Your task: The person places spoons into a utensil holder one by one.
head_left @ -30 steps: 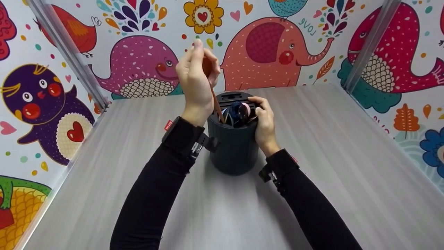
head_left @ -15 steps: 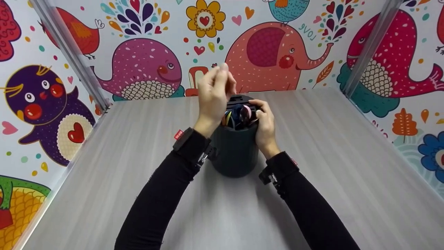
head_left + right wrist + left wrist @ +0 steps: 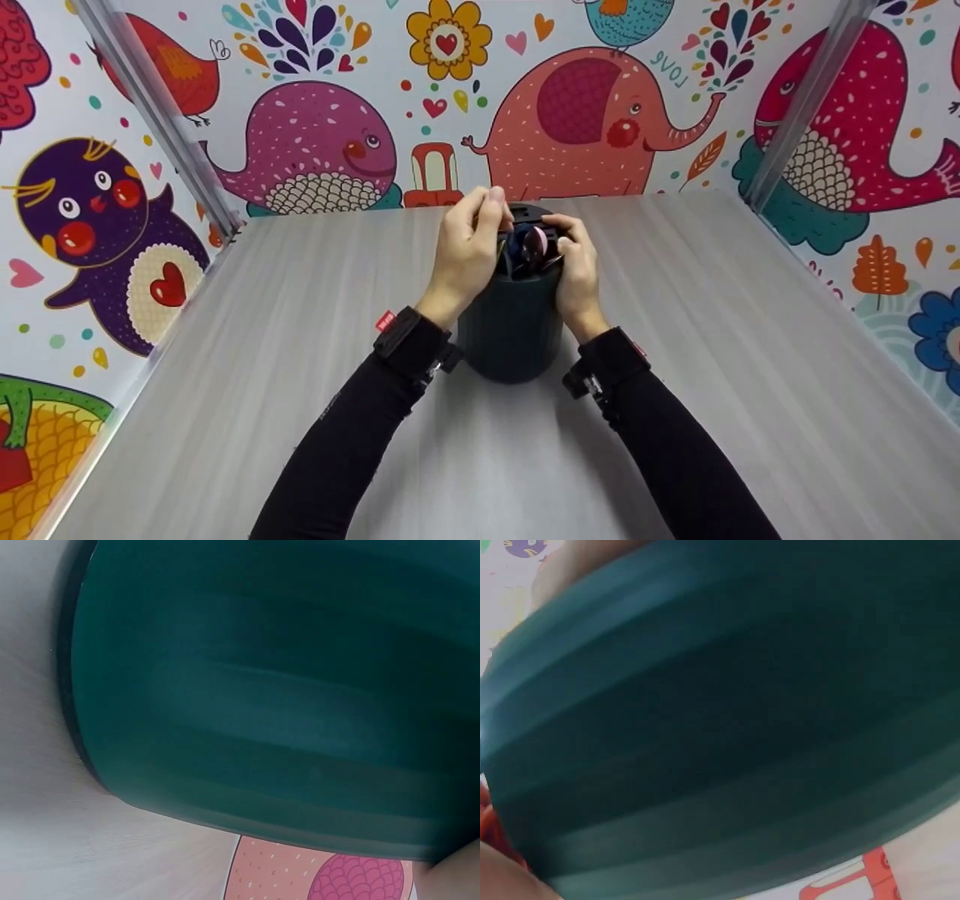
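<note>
A dark teal, ribbed cylindrical holder (image 3: pixel 511 330) stood upright on the pale wood-grain bench (image 3: pixel 750 360), a little toward the far side and roughly midway between left and right. Its open top was crowded with small items (image 3: pixel 529 246), among them a dark blue rounded piece and a pink round one, though what each was could not be made out. The left hand (image 3: pixel 466 251) sat against the holder's left upper edge, palm toward the wall of the holder, with its fingers raised and bent over the rim at the far left of the opening; whether the fingertips pinched anything among the items could not be told from the head view. The right hand (image 3: pixel 576 264) was wrapped on the holder's right upper side, fingers curled round the rim and thumb near the items at the top. Both forearms wore black sleeves (image 3: pixel 352 442) and a dark band at each wrist, the left band carrying a small red tag. In the left wrist view the ribbed wall of the holder (image 3: pixel 720 727) filled almost the whole frame, blurred and very close; in the right wrist view the same wall (image 3: pixel 262 690) loomed equally near, with a strip of bench (image 3: pixel 45 825) at the left. Behind the bench rose walls (image 3: pixel 315 135) papered with bright cartoon animals, with a metal post (image 3: pixel 161 120) in the far left corner and another at the far right.
</note>
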`<state>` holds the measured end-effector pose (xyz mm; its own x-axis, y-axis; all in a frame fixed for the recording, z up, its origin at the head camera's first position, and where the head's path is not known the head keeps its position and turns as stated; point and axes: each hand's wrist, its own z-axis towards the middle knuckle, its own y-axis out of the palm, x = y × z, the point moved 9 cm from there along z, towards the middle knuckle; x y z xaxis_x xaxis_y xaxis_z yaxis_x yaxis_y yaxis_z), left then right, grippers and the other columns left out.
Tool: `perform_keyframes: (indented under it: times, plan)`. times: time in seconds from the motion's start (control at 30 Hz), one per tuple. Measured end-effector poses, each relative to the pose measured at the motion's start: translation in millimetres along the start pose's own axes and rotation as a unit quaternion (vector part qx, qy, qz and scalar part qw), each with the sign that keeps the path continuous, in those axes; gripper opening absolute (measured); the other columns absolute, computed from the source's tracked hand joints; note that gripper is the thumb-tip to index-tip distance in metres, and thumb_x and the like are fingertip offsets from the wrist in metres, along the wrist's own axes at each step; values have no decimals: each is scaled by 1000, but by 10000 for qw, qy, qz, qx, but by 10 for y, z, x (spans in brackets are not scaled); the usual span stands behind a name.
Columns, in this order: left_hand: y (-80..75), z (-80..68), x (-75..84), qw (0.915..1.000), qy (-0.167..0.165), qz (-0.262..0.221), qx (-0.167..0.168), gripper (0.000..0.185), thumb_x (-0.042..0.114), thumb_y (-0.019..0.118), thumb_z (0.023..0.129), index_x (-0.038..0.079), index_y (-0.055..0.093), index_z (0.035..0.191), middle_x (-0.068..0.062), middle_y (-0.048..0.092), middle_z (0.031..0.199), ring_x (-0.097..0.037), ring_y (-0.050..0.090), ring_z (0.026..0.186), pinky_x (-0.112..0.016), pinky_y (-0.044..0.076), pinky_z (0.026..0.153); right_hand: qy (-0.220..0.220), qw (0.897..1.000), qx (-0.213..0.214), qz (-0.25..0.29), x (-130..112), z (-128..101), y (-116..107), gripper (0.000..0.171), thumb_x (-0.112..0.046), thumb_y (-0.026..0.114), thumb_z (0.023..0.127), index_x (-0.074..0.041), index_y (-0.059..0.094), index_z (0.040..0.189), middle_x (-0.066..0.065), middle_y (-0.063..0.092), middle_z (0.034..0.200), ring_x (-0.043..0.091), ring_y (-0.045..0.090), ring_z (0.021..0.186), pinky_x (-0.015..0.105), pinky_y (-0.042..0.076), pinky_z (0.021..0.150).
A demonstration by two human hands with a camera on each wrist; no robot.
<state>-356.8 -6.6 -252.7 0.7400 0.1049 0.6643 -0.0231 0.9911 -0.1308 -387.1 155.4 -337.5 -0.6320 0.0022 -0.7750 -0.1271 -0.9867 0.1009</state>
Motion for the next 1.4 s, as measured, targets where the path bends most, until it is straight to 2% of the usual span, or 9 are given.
perform_keyframes:
  times: [0.1,0.2,0.33,0.47,0.6,0.77,1.03,1.4]
  plan:
    - [-16,-71,-24,9997,138,187,15,31,15,44,107,2,61,84,-6,57,83,-18,53,79,-30,42,74,5,10000,-5,11,-4,-8,1,45,-14,37,90,6,62,121,19,62,122,20,57,107,31,41,96]
    - [-12,-136,-56,9989,249,362,-130,29,15,42,107,1,62,90,-7,59,87,-17,54,80,-30,43,75,6,10000,27,13,-6,-11,-6,45,-13,37,90,7,63,121,19,62,121,20,57,106,31,41,96]
    - [-30,-214,-132,9975,195,605,-310,29,17,40,105,-1,63,105,-10,66,95,-18,59,82,-32,47,75,33,10000,4,29,3,-8,-3,45,-13,37,90,6,63,121,18,62,122,20,56,108,31,40,97]
    - [-55,-281,-180,9914,235,1216,-430,37,22,37,102,1,67,109,-10,70,106,-23,63,98,-40,46,88,45,10000,-37,-8,-4,-5,4,45,-13,36,91,5,62,123,16,61,123,21,56,110,31,40,98]
    - [-55,-315,-173,9834,401,1692,-522,40,23,35,100,4,70,107,-9,71,109,-25,62,112,-46,37,106,48,10000,-9,16,-17,-4,-2,44,-12,36,91,4,63,122,16,62,123,21,56,109,31,40,97]
    - [-72,-330,-189,9837,422,1684,-477,43,22,32,100,3,69,108,-9,72,109,-24,63,114,-46,27,116,30,10000,0,-55,-20,-5,5,44,-12,36,91,4,63,122,17,62,122,21,56,111,31,40,99]
    - [-73,-378,-210,9846,559,1649,-167,45,21,30,100,2,71,105,-11,72,107,-27,63,112,-52,31,111,15,10000,-48,8,-14,-20,14,45,-12,36,91,6,61,123,19,60,125,21,56,112,30,39,99]
    - [-94,-405,-183,9828,748,1662,286,45,18,30,100,2,73,101,-9,74,102,-26,64,108,-45,35,109,57,10000,-33,46,-17,-21,28,44,-13,36,91,3,63,122,15,61,123,21,56,110,31,40,98]
